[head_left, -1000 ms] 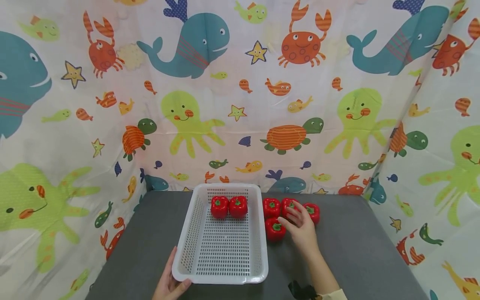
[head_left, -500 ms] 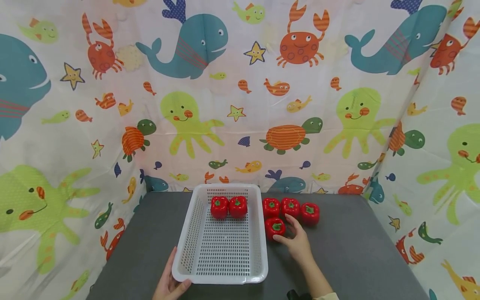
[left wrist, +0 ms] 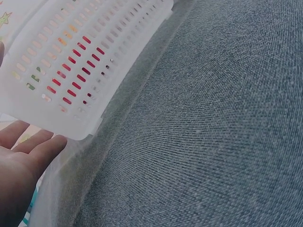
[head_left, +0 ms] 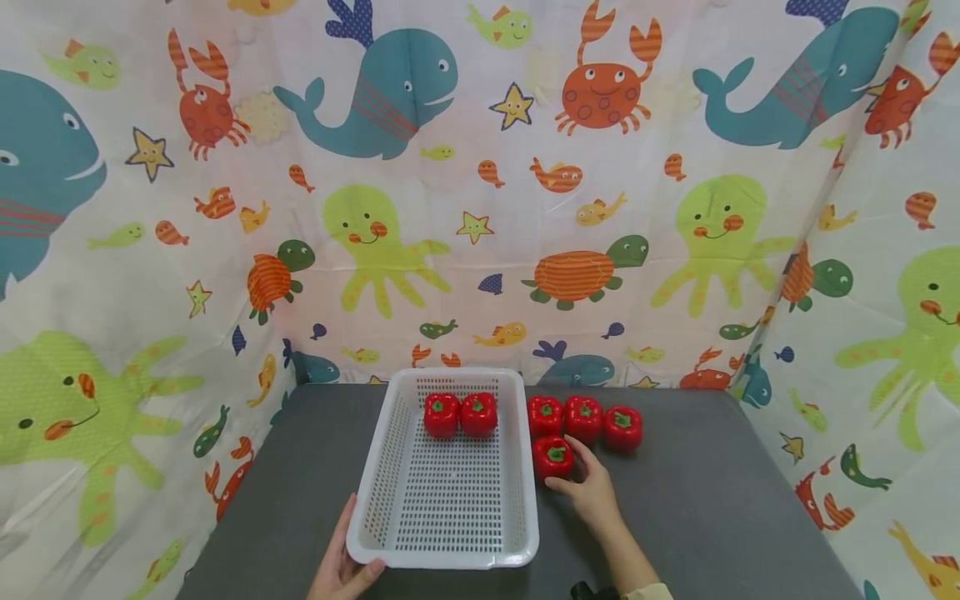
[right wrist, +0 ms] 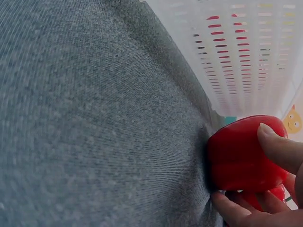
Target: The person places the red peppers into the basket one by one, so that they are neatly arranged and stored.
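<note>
My right hand [head_left: 594, 498] holds the nearest red bell pepper [head_left: 552, 462], just right of the white perforated basket [head_left: 442, 559]. In the right wrist view the thumb lies on one side of this pepper [right wrist: 241, 156] and the fingers on the other; it sits low against the grey cloth. At the basket's front left corner rests my left hand [head_left: 341, 560], thumb by the front rim and straight fingers along the side. The left wrist view shows those fingertips [left wrist: 59, 142] at the basket's edge. Two red bell peppers [head_left: 460, 415] stand side by side at the basket's far end.
Three more red bell peppers [head_left: 584, 418] form a row behind the held one, right of the basket. Dark grey cloth [head_left: 697, 500] covers the table. A sea-animal printed curtain [head_left: 480, 275] encloses the back and both sides.
My right hand has come down and left from over the back peppers to the front one, and its thumb and fingers have closed around it. The left hand and basket stay put.
</note>
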### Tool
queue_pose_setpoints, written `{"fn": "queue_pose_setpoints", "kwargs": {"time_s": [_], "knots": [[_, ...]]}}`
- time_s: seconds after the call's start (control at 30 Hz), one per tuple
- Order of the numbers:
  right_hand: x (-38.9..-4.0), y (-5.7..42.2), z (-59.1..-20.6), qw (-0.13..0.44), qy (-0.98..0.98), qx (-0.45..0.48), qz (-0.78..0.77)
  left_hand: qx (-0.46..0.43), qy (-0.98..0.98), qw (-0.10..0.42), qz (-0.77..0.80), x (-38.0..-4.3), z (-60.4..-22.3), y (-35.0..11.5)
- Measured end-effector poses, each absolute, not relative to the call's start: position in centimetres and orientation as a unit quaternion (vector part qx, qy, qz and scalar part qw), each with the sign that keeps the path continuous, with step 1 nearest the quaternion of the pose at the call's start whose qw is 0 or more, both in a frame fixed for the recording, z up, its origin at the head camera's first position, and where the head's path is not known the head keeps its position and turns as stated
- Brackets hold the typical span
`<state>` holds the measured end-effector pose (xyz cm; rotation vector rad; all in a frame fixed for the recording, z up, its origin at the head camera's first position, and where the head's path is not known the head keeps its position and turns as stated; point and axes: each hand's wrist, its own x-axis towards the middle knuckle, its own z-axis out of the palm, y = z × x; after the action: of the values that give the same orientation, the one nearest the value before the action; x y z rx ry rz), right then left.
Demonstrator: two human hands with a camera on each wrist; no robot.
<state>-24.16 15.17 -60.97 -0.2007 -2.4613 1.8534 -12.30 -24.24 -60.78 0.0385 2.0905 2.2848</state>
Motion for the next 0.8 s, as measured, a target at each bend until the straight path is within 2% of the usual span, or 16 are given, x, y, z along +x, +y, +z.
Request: {"fn": "queue_pose_setpoints", "kwargs": {"time_s": [0.23,0.53,0.8], "knots": [[-24.1,15.6,-61.7,0.050,-0.774,-0.073,0.626,0.016,0.676,0.018,0.737,-12.4,-60.9,-24.2],[-24.0,15.8,-62.2,0.042,-0.797,-0.082,0.597,0.022,0.654,0.041,0.755,-12.3,-61.1,-24.3],[-23.7,15.8,-62.4,0.054,-0.775,-0.060,0.627,0.023,0.665,0.033,0.745,-12.3,-61.1,-24.4]]}}
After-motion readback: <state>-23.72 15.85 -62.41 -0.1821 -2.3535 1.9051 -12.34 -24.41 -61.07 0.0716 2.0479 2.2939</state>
